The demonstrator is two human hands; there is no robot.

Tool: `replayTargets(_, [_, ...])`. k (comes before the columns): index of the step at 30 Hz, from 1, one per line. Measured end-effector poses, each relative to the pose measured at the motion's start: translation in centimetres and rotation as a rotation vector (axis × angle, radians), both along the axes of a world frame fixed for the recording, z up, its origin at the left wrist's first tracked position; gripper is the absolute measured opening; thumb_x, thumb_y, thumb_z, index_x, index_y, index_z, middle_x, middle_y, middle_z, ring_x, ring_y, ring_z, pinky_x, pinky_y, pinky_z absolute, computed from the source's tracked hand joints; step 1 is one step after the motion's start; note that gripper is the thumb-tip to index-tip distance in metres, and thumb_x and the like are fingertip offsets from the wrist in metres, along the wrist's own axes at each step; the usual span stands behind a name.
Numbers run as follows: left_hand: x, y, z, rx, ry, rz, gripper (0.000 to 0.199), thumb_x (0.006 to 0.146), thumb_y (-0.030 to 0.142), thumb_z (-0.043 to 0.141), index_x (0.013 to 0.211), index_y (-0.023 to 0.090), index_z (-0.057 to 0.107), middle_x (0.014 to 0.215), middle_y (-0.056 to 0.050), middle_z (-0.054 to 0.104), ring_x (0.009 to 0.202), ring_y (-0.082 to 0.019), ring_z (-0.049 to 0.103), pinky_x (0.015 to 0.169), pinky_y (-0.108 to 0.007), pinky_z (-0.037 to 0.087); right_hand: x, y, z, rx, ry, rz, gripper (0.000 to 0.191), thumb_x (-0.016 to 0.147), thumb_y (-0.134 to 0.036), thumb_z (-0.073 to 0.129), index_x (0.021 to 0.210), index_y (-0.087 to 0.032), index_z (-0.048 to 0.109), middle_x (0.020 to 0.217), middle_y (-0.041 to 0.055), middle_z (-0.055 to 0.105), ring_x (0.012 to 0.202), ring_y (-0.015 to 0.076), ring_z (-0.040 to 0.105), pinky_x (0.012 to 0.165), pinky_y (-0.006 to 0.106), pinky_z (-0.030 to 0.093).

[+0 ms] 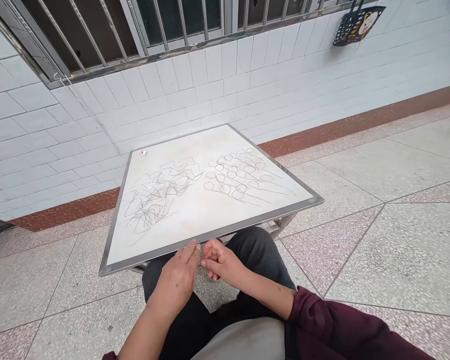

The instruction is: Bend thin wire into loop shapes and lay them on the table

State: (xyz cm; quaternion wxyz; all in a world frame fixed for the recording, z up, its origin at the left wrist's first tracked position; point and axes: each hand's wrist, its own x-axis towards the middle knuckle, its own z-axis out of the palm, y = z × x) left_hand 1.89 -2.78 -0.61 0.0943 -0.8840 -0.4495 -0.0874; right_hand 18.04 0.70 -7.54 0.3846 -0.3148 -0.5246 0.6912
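My left hand [180, 276] and my right hand [220, 262] meet above my lap, at the near edge of the white table [195, 217]. Between their fingertips shows a small curved piece of thin wire [198, 247], pinched from both sides; most of it is hidden by the fingers. On the left of the tabletop lies a tangled heap of thin, bent wires [159, 192]. To the right, several wires with a round loop at one end [240, 175] are spread in a loose group, their straight tails pointing toward the right and near edge.
A tiny white and red object [144, 153] sits at the table's far left corner. Behind the table stands a white tiled wall [217, 95] with a barred window [165, 25]. A dark perforated basket [354, 25] hangs at upper right. Speckled tiles [345, 250] cover the floor.
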Motion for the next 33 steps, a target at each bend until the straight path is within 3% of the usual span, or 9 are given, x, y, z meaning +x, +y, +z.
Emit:
replayTargets(6, [0.4, -0.6, -1.0, 0.209, -0.32, -0.008, 0.04, 0.089, 0.006, 0.049, 0.127, 0.017, 0.052, 0.126, -0.013, 0.059, 0.114, -0.024, 0.056, 0.095, -0.042, 0.048, 0.2, 0.0, 1.0, 0.007, 0.062, -0.022, 0.029, 0.081, -0.042, 0.06, 0.093, -0.019, 0.048, 0.07, -0.0065, 0.049, 0.045, 0.0037, 0.045, 0.041, 0.017, 0.039])
replayTargets(8, [0.7, -1.0, -1.0, 0.225, -0.515, 0.086, 0.037, 0.087, 0.012, 0.056, 0.123, 0.022, 0.056, 0.118, -0.01, 0.064, 0.105, -0.023, 0.061, 0.091, -0.041, 0.05, 0.5, 0.0, 1.5, 0.005, 0.077, -0.029, 0.029, 0.082, -0.043, 0.059, 0.094, -0.018, 0.049, 0.069, -0.0063, 0.049, 0.045, 0.0041, 0.044, 0.042, 0.018, 0.038])
replayTargets(10, [1.1, -1.4, -0.7, 0.124, -0.804, 0.279, 0.041, 0.084, 0.019, 0.062, 0.124, 0.024, 0.054, 0.109, -0.009, 0.067, 0.091, -0.021, 0.065, 0.081, -0.038, 0.054, 0.8, 0.0, 2.2, 0.001, 0.091, -0.041, 0.029, 0.082, -0.043, 0.06, 0.094, -0.018, 0.051, 0.067, -0.0063, 0.049, 0.046, 0.0045, 0.044, 0.044, 0.019, 0.038])
replayTargets(12, [1.7, -1.5, -0.5, -0.092, -1.137, 0.435, 0.054, 0.083, 0.025, 0.064, 0.133, 0.022, 0.044, 0.104, -0.008, 0.068, 0.083, -0.018, 0.065, 0.076, -0.035, 0.055, 1.0, -0.1, 2.7, -0.001, 0.103, -0.046, 0.029, 0.082, -0.042, 0.061, 0.094, -0.017, 0.051, 0.064, -0.0068, 0.049, 0.046, 0.005, 0.044, 0.044, 0.019, 0.037])
replayTargets(15, [2.5, -1.3, -0.2, -0.385, -1.524, 0.456, 0.064, 0.082, 0.027, 0.065, 0.139, 0.022, 0.036, 0.101, -0.007, 0.068, 0.093, -0.018, 0.064, 0.085, -0.035, 0.051, 1.1, -0.3, 3.2, -0.008, 0.125, -0.014, 0.027, 0.082, -0.041, 0.061, 0.092, -0.018, 0.051, 0.059, -0.0078, 0.048, 0.046, 0.0054, 0.044, 0.044, 0.019, 0.037])
replayTargets(17, [2.8, -1.3, -0.2, -0.481, -1.663, 0.422, 0.062, 0.08, 0.026, 0.066, 0.137, 0.022, 0.04, 0.098, -0.006, 0.068, 0.099, -0.018, 0.062, 0.092, -0.035, 0.046, 1.0, -0.4, 3.2, -0.014, 0.127, 0.021, 0.027, 0.082, -0.041, 0.062, 0.091, -0.018, 0.051, 0.059, -0.0076, 0.049, 0.046, 0.0058, 0.044, 0.044, 0.019, 0.036])
replayTargets(22, [3.0, -1.4, -0.7, -0.534, -1.78, 0.415, 0.055, 0.078, 0.023, 0.07, 0.129, 0.022, 0.049, 0.086, -0.001, 0.069, 0.085, -0.012, 0.063, 0.089, -0.028, 0.046, 0.7, -0.7, 2.9, 0.011, 0.1, 0.117, 0.025, 0.083, -0.04, 0.061, 0.086, -0.018, 0.051, 0.056, -0.0065, 0.05, 0.048, 0.0077, 0.045, 0.046, 0.02, 0.038])
replayTargets(27, [3.0, -1.8, -0.4, -0.545, -1.747, 0.38, 0.054, 0.079, 0.022, 0.069, 0.129, 0.023, 0.048, 0.081, 0.001, 0.069, 0.076, -0.011, 0.064, 0.082, -0.026, 0.048, 0.6, -0.8, 3.5, 0.096, 0.113, -0.01, 0.023, 0.082, -0.038, 0.064, 0.09, -0.019, 0.057, 0.077, -0.0023, 0.054, 0.065, 0.0086, 0.049, 0.062, 0.023, 0.042])
replayTargets(33, [2.9, -2.0, -0.4, -0.573, -1.784, 0.349, 0.053, 0.081, 0.021, 0.066, 0.13, 0.023, 0.047, 0.079, 0.002, 0.068, 0.073, -0.01, 0.063, 0.08, -0.025, 0.048, 0.4, -0.6, 4.0, 0.0, 0.184, -0.02, 0.024, 0.084, -0.041, 0.061, 0.089, -0.017, 0.06, 0.07, -0.0025, 0.054, 0.062, 0.0087, 0.049, 0.06, 0.023, 0.042])
